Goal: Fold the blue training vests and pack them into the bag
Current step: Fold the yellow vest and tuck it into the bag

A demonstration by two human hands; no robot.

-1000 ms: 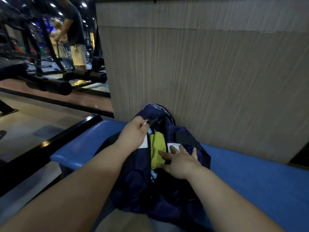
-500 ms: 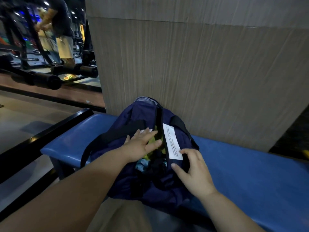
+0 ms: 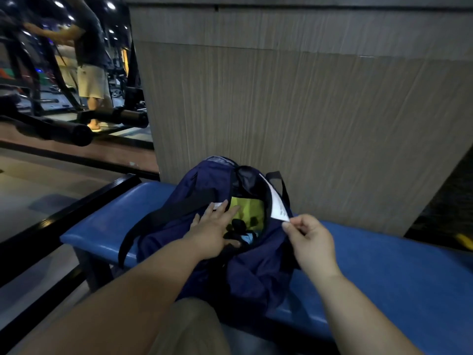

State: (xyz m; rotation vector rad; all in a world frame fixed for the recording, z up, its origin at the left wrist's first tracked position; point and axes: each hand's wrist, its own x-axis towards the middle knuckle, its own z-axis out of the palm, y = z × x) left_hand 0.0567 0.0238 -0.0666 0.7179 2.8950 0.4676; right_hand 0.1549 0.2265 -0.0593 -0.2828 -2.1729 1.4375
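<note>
A navy bag sits on the blue padded bench against the wall, its top open. Inside it shows yellow-green fabric with some dark and light-blue cloth below it. My left hand lies flat with straight fingers on the bag's left lip, fingertips at the opening. My right hand pinches the lower corner of the white label on the bag's right lip and holds that side up and outward. No separate blue vest lies outside the bag.
A grey panelled wall rises right behind the bench. A black rail runs along the bench's left end. Further left stand gym machines and a person. My knee is just before the bench.
My right hand rose from the bag's right side and took hold of the white label, pulling the opening wider. More yellow-green fabric now shows. My left hand stays on the left lip.
</note>
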